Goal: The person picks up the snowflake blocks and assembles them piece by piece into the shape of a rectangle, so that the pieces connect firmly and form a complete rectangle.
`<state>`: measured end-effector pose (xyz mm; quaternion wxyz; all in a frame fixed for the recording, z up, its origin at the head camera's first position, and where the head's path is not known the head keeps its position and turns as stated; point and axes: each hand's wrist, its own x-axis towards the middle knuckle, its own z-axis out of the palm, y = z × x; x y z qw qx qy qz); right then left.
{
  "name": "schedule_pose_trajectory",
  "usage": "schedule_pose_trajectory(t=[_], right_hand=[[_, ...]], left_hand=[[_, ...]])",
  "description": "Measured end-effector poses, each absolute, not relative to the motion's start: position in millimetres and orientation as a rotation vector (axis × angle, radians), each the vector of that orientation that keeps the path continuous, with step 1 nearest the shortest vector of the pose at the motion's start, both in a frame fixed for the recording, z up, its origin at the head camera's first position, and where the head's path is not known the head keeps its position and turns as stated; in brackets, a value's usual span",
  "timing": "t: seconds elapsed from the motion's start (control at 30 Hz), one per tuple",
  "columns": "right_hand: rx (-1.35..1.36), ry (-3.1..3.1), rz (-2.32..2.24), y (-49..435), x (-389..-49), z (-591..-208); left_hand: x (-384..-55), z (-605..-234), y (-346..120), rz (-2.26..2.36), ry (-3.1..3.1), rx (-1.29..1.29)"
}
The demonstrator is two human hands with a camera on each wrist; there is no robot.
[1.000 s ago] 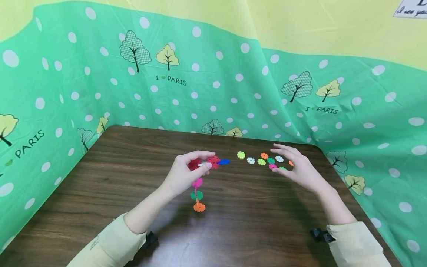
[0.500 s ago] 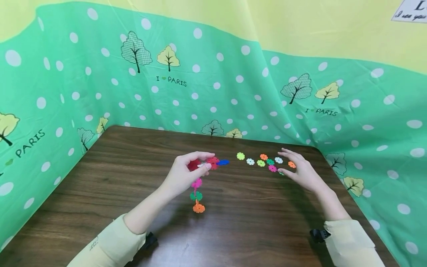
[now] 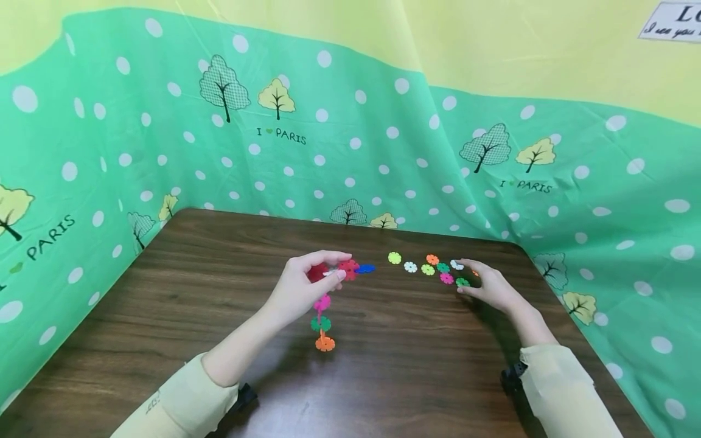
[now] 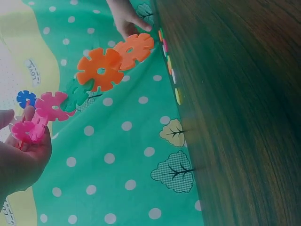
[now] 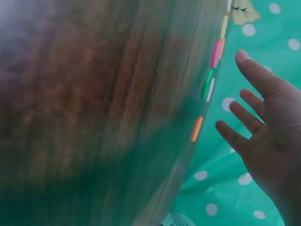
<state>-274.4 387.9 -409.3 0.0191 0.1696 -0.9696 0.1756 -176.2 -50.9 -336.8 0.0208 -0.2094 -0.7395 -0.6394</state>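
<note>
My left hand (image 3: 303,283) holds a chain of joined plastic snowflake discs between thumb and fingers, raised over the table. Red discs (image 3: 348,269) and a blue disc (image 3: 365,268) lie at the fingertips. Below the hand hang a pink disc (image 4: 54,106), a green disc (image 3: 320,323) and orange discs (image 4: 99,69). My right hand (image 3: 493,288) reaches over the loose discs at the right, thumb and fingers spread apart with nothing between them. Nearest its fingertips are a loose green disc (image 3: 462,282) and a white disc (image 3: 456,264).
Several more loose discs lie flat toward the back right: a yellow-green disc (image 3: 394,258), a white disc, an orange disc (image 3: 432,259) and a pink disc (image 3: 446,278). A polka-dotted cloth (image 3: 350,140) hangs behind the brown table (image 3: 219,255).
My right hand shifts right, then comes down lower toward the green and white discs. My left hand and its chain stay nearly in place.
</note>
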Motion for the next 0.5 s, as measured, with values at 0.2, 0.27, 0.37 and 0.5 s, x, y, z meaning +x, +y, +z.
schedule_pose_trajectory(t=[0.2, 0.27, 0.37, 0.5], right_hand=[[0.539, -3.096, 0.612, 395.0, -284.5, -416.1], [0.533, -3.112, 0.632, 396.7, -287.0, -417.9], [0.508, -3.124, 0.634, 398.7, -291.0, -419.2], [0.467, -3.118, 0.639, 400.6, -295.1, -419.2]], left_hand=[[-177.3, -338.2, -51.9, -1.939, -2.3, -0.665], [-177.3, -337.7, -51.7, -1.941, -2.302, -0.659], [-175.7, -334.3, -51.1, -1.944, -2.309, -0.648], [-167.6, -322.5, -50.5, -1.938, -2.329, -0.643]])
